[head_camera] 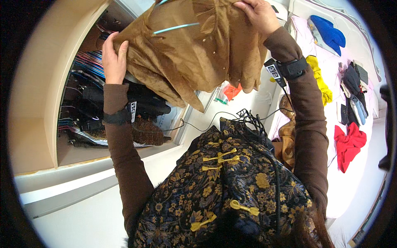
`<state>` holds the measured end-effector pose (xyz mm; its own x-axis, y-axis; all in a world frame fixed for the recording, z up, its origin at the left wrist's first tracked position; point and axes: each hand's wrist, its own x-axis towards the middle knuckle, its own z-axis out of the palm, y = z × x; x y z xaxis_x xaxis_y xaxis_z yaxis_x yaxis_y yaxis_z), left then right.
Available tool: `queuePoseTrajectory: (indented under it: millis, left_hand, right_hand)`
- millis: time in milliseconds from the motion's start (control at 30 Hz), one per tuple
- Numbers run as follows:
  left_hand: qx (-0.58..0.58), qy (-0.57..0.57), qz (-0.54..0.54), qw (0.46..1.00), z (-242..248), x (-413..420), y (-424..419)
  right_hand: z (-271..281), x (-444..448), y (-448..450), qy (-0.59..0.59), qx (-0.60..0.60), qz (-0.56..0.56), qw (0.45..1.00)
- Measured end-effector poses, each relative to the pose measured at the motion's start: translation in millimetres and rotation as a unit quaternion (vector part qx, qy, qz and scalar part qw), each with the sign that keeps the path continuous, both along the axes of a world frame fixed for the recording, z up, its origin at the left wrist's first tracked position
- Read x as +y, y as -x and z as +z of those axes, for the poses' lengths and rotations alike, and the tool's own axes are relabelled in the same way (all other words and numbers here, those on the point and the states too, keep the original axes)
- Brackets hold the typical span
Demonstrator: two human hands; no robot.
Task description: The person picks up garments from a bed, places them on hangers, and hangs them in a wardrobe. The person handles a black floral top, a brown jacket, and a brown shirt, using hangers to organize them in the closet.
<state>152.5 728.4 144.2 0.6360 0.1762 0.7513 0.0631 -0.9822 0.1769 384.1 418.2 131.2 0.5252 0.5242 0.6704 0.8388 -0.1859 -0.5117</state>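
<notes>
Both my hands hold up a brown buttoned garment (183, 62) at the top of the view. My left hand (114, 59) grips its left side, thumb in front and fingers behind. At its upper right, my right hand (260, 15) has the cloth between thumb and fingers. A light-blue plastic hanger (176, 28) shows at the garment's top; the rest of the hanger is hidden by the cloth. The lower folds hang loose above the floor, beside the open wardrobe.
The wardrobe (83, 124) on the left holds many hangers (91, 62) and dark clothes (142, 96). On the right, a bed (328, 192) bears a blue garment (328, 32), a yellow one (319, 77) and a red one (350, 145). A bag (228, 93) lies on the floor; a cable (214, 119) hangs before me.
</notes>
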Motion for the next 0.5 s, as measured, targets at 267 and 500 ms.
queuePoseTrajectory:
  millis: [267,500]
  left_hand:
    - [0.023,-0.011,-0.053,0.998,-51,-83,-4]
    - [0.035,-0.020,-0.063,0.997,-50,-67,-10]
  right_hand:
    - [-3,-11,-7,0.017,-0.034,-0.026,0.999]
    - [-7,-6,25,0.042,-0.073,-0.035,0.996]
